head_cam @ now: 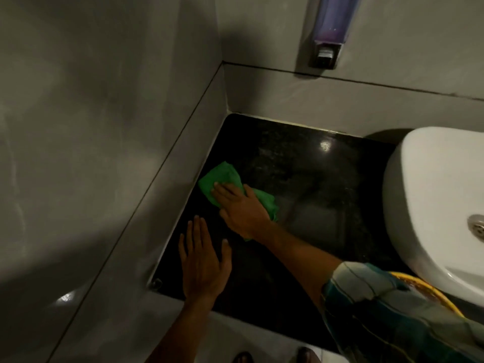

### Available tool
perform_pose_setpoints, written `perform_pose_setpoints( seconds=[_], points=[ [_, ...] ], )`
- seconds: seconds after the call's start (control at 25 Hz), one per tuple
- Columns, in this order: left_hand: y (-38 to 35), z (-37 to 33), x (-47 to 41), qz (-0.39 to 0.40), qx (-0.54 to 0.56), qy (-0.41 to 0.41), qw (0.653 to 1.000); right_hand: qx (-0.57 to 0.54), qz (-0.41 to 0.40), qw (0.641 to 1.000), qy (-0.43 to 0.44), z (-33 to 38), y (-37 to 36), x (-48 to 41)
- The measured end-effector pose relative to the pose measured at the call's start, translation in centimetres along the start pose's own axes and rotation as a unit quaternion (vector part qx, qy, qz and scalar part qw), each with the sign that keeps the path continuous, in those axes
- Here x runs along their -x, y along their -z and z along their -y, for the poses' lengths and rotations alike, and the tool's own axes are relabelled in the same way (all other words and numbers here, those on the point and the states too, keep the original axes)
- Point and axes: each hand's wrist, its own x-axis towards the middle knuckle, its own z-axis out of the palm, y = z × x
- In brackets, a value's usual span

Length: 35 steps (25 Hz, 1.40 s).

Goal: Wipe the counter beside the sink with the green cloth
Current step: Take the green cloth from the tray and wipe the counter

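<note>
In the head view, the right hand (pixel 239 208) is pressing flat, fingers together and spread over the crumpled green microfibre cloth (pixel 225 176), pinning it to the polished black granite counter (pixel 314 184) rather than gripping it. The cloth is lying toward ten o'clock on the slab, just beside the grey wall (pixel 104 127), well apart from the white ceramic sink (pixel 432 195) at three o'clock. The left hand (pixel 203 260) is resting open and empty, palm down, at seven o'clock near the counter's front edge, seemingly bracing.

The cloth is looking soft, light and limp, bunching under the palm; it should be sliding easily on the glossy stone, so downward pressure through the flat fingers is probably holding it better than a pinch. A purple wall-mounted soap dispenser (pixel 331 30) is hanging at twelve o'clock, clear of the wiping.
</note>
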Motion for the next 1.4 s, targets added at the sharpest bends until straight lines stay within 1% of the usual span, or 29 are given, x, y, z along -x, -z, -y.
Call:
perform_pose_setpoints(
  seconds=[0.08, 0.16, 0.2, 0.28, 0.36, 0.44, 0.48, 0.52, 0.56, 0.64, 0.72, 0.76, 0.8, 0.84, 0.88, 0.92, 0.96, 1.08, 1.16, 1.24, 1.28, 1.32, 1.4],
  points=[
    [0.6, -0.1, 0.4, 0.015, -0.003, -0.01, 1.0, -0.012, -0.022, 0.998, -0.054, 0.9, -0.8, 4.9],
    [1.1, 0.7, 0.1, 0.044, -0.018, -0.036, 0.998, -0.037, -0.063, 0.987, -0.146, -0.3, -1.0, 8.5],
    [1.3, 1.5, -0.4, 0.067, -0.026, -0.059, 0.996, -0.038, -0.085, 0.975, -0.201, -1.7, -0.7, 9.6],
    [1.5, 3.1, -1.0, 0.096, -0.034, -0.109, 0.989, -0.031, -0.112, 0.936, -0.332, -5.6, 0.0, 10.7],
    [1.6, 4.0, -1.1, 0.085, -0.04, -0.134, 0.987, -0.038, -0.14, 0.882, -0.449, -10.2, 1.4, 10.5],
    [1.8, 3.9, -0.1, 0.065, -0.032, -0.13, 0.989, -0.062, -0.17, 0.839, -0.513, -13.0, 3.0, 10.5],
    [1.6, 4.0, -0.1, 0.056, -0.023, -0.125, 0.99, -0.068, -0.174, 0.83, -0.525, -13.7, 3.4, 9.4],
    [1.2, 4.0, -0.4, 0.047, -0.019, -0.122, 0.991, -0.057, -0.166, 0.836, -0.52, -14.0, 3.6, 7.6],
    [0.9, 4.0, -0.9, 0.047, -0.017, -0.118, 0.992, -0.034, -0.156, 0.856, -0.491, -13.4, 3.7, 5.6],
    [0.8, 4.0, -1.2, 0.051, -0.027, -0.114, 0.992, 0.003, -0.132, 0.921, -0.367, -9.2, 3.2, 1.6],
    [0.9, 4.0, -1.0, 0.053, -0.034, -0.105, 0.992, -0.031, -0.097, 0.969, -0.225, -3.2, 1.2, -0.6],
    [1.1, 3.9, -0.9, 0.058, -0.037, -0.099, 0.993, -0.042, -0.059, 0.984, -0.16, -0.6, 0.3, -0.6],
    [1.2, 3.9, -0.9, 0.065, -0.041, -0.093, 0.993, -0.049, -0.03, 0.991, -0.122, 0.9, -0.1, 0.0],
    [1.4, 3.8, -1.0, 0.07, -0.045, -0.091, 0.992, -0.038, -0.026, 0.994, -0.103, 0.7, -0.3, 0.5],
    [1.4, 3.6, -0.9, 0.073, -0.046, -0.093, 0.992, -0.018, -0.034, 0.994, -0.107, -1.1, -0.3, 1.2],
    [1.5, 3.4, -0.9, 0.075, -0.043, -0.098, 0.991, -0.002, -0.054, 0.987, -0.149, -3.4, 0.0, 1.8],
    [1.6, 3.5, -0.9, 0.076, -0.038, -0.101, 0.991, -0.001, -0.079, 0.975, -0.209, -5.8, 0.3, 2.0],
    [1.8, 3.7, -0.9, 0.079, -0.025, -0.104, 0.991, 0.007, -0.149, 0.913, -0.379, -13.3, 1.9, 3.0],
    [2.0, 3.5, -1.0, 0.075, -0.024, -0.104, 0.991, -0.003, -0.179, 0.882, -0.437, -17.9, 3.2, 3.2],
    [1.9, 3.6, -1.2, 0.069, -0.016, -0.105, 0.992, -0.038, -0.184, 0.874, -0.447, -20.3, 4.4, 1.4],
    [1.8, 3.7, -1.3, 0.07, -0.014, -0.105, 0.992, -0.052, -0.175, 0.876, -0.446, -20.0, 4.6, -0.1],
    [1.7, 3.6, -1.3, 0.07, -0.014, -0.105, 0.992, -0.054, -0.167, 0.884, -0.434, -19.0, 4.8, -1.7],
    [1.7, 3.5, -1.1, 0.065, -0.011, -0.108, 0.992, -0.037, -0.149, 0.917, -0.367, -15.3, 4.4, -4.3]
  ],
)
